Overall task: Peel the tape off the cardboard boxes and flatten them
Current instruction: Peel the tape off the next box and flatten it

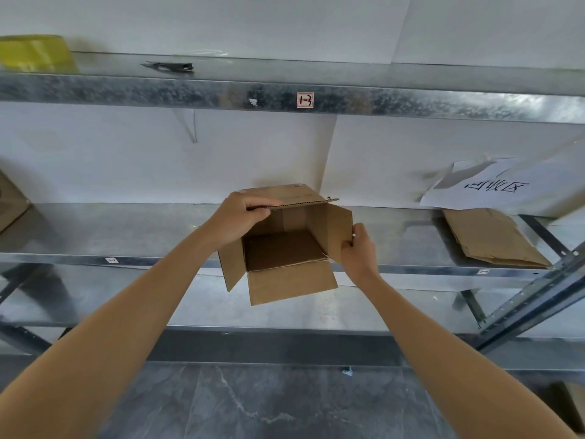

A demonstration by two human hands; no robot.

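Box (285,248) open, held between hands | left hand (237,217) grips far flap | right hand (357,251) pinches right flap

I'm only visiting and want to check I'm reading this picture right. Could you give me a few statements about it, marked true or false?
1. The left hand and right hand both grip flaps of the cardboard box. True.
2. The cardboard box is pressed flat. False: it keeps its box shape, with its flaps spread open.
3. A flattened cardboard piece lies on the middle shelf, to the right. True.
4. The yellow tape roll sits on the floor. False: it sits on the top shelf, far left.
5. The cardboard box is packed with goods. False: its bare bottom shows.
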